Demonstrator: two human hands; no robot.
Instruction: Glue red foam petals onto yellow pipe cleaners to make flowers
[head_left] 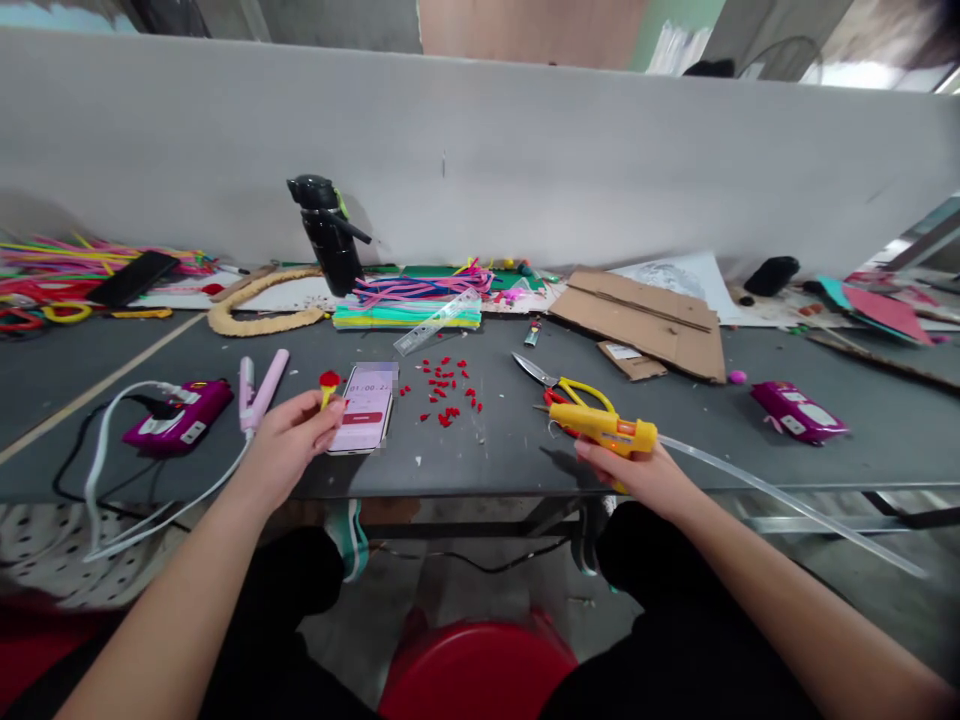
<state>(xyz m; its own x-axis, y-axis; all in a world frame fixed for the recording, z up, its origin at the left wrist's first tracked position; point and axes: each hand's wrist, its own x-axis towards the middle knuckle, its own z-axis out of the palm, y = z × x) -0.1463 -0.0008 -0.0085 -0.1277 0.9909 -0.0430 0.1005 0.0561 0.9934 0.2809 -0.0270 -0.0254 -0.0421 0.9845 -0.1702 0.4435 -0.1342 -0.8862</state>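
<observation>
Grey table (487,465), seen from the head. In our left hand (296,428) we pinch a small red-topped yellow piece (328,388) between thumb and fingers, upright, red end up. It shows at the left side of a lit phone (366,405) lying flat on the table; our fingertips overlap the phone's lower left part in this view.

Our right hand (626,465) is wrapped round a yellow glue gun (607,427) — nozzle pointing left, a long clear glue stick (787,503) trailing from its back end. We cannot tell whether a finger presses the trigger. Just behind the gun we note scissors (534,369), blades towards the far left, handles yellow and red, partly hidden.

Between our hands, right of the phone, we count many tiny red pieces (442,384), loosely scattered. Farther back: a clear ruler (437,320) resting across coloured strips (360,317), and a black bottle (330,245) near the partition (480,160).
</observation>
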